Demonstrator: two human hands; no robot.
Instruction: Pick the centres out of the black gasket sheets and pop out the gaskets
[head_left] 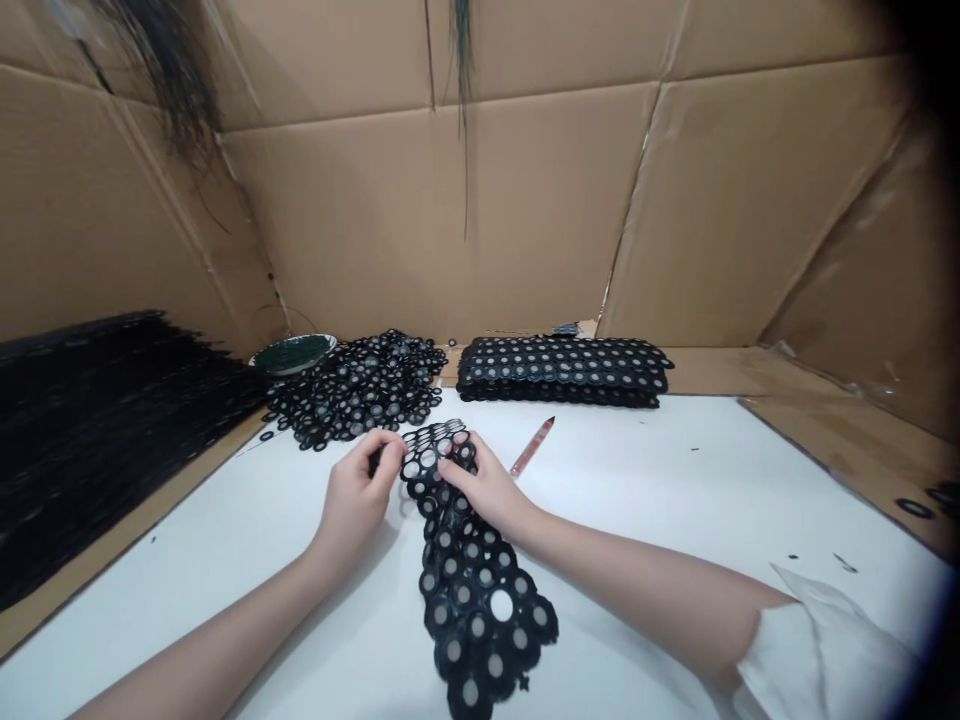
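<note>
A long black sheet of joined rubber-like rings [465, 575] lies between my hands and runs down toward me. Most circles in it show pale grey centres, and one low on the right is bright white. Toward the far end, the sheet thins to an open lattice of bare outlines. My right hand [491, 490] grips the sheet from the right near that end, thumb on top. At the opposite edge, my left hand [360, 485] is closed in a pinch touching the lattice. Its fingertips partly hide what they hold.
Loose black rings [367, 385] are heaped at the back left beside a dish with dark green contents [294, 352]. Stacked ring sheets [562, 370] stand at the back. A pointed pen-like tool [532, 447] lies right of my hand. Cardboard walls [540, 210] surround the white table [637, 470].
</note>
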